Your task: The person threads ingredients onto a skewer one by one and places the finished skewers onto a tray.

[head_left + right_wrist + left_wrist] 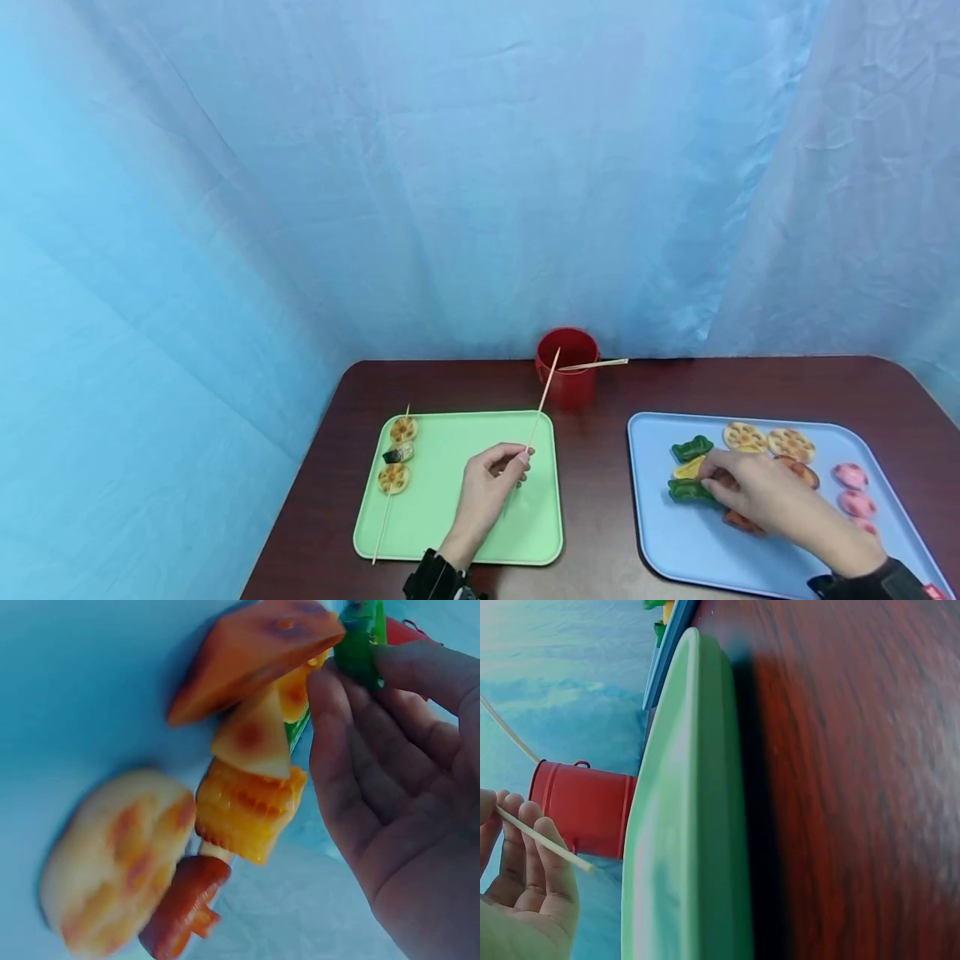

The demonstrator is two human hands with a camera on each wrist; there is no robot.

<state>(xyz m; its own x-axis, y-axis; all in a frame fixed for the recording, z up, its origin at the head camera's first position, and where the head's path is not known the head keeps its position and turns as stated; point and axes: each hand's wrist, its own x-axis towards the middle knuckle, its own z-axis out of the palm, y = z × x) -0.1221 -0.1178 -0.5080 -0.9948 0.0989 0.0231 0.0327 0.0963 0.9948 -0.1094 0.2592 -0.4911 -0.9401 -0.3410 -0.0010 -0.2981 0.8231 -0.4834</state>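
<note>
Two trays (472,433) (697,550), dark table (600,517), blue drapes (480,183)

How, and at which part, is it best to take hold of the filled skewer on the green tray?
Probably pinch the filled skewer by its bare lower stick, coming from the person's side. The three food pieces sit toward the far end, leaving only a short tip, while the near end is bare and reaches the edge of the green tray.

Glossy, wood-grained worktop (592,500); smooth plastic-looking green tray (450,442) and blue tray (675,550); shiny, metal-looking red cup (573,388); matt wooden skewer (544,838); creased cloth curtain (450,192) with a soft sheen.
</note>
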